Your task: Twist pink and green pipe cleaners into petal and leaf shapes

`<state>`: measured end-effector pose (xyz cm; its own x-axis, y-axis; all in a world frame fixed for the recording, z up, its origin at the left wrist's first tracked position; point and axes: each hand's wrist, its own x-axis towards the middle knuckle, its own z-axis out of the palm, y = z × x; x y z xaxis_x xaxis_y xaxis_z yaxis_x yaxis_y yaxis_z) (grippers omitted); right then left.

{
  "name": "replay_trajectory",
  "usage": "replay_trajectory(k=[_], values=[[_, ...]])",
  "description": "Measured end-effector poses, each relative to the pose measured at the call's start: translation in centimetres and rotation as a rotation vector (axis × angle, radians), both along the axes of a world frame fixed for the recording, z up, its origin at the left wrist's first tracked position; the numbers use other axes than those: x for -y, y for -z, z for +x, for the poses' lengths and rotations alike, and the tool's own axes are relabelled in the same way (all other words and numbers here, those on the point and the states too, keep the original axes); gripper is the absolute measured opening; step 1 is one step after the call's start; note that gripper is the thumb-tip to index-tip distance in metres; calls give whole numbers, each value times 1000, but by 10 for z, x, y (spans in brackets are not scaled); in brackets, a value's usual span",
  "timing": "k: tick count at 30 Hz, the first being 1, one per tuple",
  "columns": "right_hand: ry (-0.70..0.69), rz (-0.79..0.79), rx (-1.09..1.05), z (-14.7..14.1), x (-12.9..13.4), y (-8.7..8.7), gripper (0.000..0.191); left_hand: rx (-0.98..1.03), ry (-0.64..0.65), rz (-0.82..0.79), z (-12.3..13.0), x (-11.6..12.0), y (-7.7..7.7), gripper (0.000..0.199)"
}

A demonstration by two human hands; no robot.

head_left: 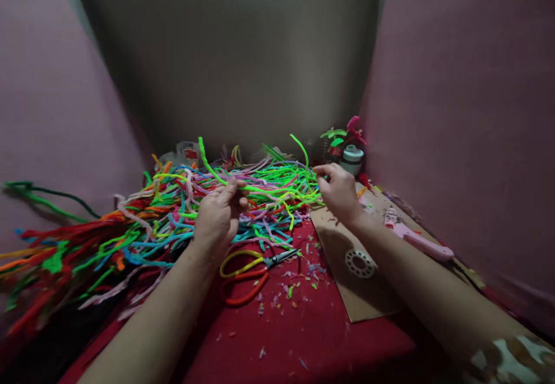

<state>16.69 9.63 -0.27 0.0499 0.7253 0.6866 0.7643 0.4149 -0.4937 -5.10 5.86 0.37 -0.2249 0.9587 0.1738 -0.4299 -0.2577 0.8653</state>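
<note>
My left hand (221,213) is closed in a pinch around a bright green pipe cleaner (271,189). One end of it sticks up to the left of the fingers, and the rest runs rightward. My right hand (340,193) pinches at the right side of this green length; another green piece rises and curls just left of its fingertips. Whether both are one pipe cleaner I cannot tell. Below and behind the hands spreads a large tangled pile of pipe cleaners (173,222) in many colours. Scissors (260,268) with a yellow and a red handle lie by my left wrist, blades pointing right.
Small coloured clippings (290,288) dot the red cloth (260,343). Under my right forearm lies a cardboard piece (347,291) with a white ring of holes (359,263) on it. Farther right is a pink glue gun (420,242). A lidded jar (352,159) stands at the back near pipe-cleaner flowers (336,135).
</note>
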Motion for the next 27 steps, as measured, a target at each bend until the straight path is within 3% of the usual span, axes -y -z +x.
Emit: replay_trajectory(k=[2,5,8,12,14,16,18,20,24,27], values=[[49,-274,-67,4,-31,-5,23,61,3,-71,-7,-5,1,21],[12,-400,-58,0,-65,0,12,61,42,-153,-12,-9,6,24],[-44,-363,-103,-6,-76,2,14,38,94,-152,-14,-10,13,21],[-170,-228,-239,-10,-65,-23,32,18,168,-121,-15,-10,16,10],[-439,-101,-455,-15,-54,-40,32,13,206,-111,-14,-10,15,6],[-635,-91,-495,-24,-41,-51,31,16,226,-82,-12,-7,11,9],[-705,-119,-408,-37,-26,-54,30,19,240,-31,-8,-3,7,13],[-671,-118,-197,-52,-11,-49,28,21,252,46,-3,2,3,20],[-449,-86,354,-77,13,-35,24,-68,191,128,3,5,0,23],[-423,-85,415,-88,20,-26,23,-46,108,87,1,0,2,16]])
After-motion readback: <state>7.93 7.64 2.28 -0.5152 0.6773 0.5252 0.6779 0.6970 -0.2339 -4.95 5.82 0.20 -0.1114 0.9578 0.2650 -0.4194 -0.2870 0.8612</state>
